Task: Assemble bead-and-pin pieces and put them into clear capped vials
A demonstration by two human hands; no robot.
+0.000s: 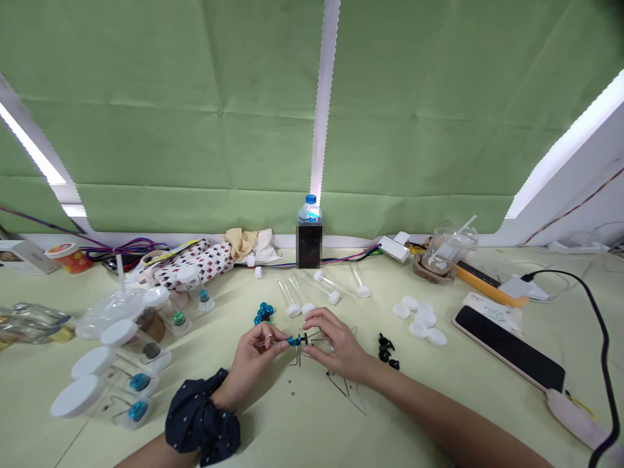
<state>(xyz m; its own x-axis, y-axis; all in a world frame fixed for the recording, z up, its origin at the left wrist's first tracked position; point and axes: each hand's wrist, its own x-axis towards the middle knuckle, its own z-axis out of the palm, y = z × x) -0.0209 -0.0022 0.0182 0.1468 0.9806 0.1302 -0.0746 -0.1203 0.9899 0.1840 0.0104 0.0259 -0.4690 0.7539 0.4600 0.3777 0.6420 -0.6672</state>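
My left hand [258, 348] pinches a small shiny blue metal part [294, 341] between thumb and fingertips, with thin wire at its side. A small black piece [305, 340] sits at the right end of that part. My right hand [338, 344] curls its thumb and fingers around this black end; the exact contact is hard to see. Bent thin metal wires [348, 390] lie on the table under my right hand. Several more blue parts [264, 312] are heaped just beyond my left hand. Black pieces [386, 348] lie to the right of my right hand.
Clear tubes with white caps [293, 310] lie ahead. White discs [422, 318] and a phone [509, 348] are at right. Lidded clear containers [78, 396] holding blue parts stand at left. A water bottle [311, 211] stands at the back. A black cable [604, 338] runs along the right.
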